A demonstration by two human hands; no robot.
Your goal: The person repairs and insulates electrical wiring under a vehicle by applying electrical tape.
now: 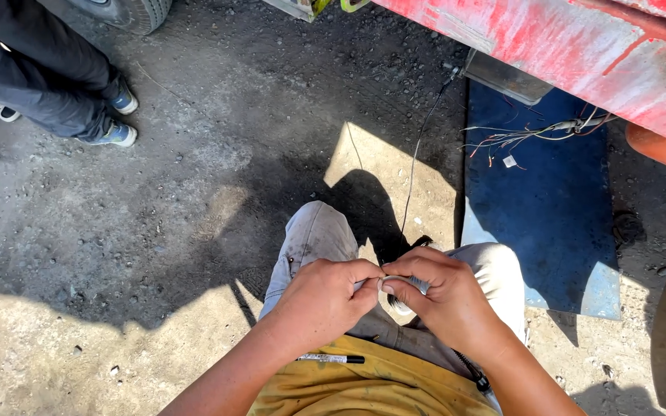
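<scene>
Both hands are pinched on a small roll of tape over the lap, left hand and right hand touching, thin black wire trailing toward the red vehicle.

The ground is dark, gritty dirt strewn with small stones, half in hard sunlight and half in shadow. A blue mat lies flat on it at the right, beneath the edge of a red vehicle body. On the mat rests a loose tangle of thin coloured wires (their stripped ends fan out leftward). A thin dark cable trails across the dirt beside the mat's left edge. At upper left, another person's blue sneakers stand on the dirt.
</scene>
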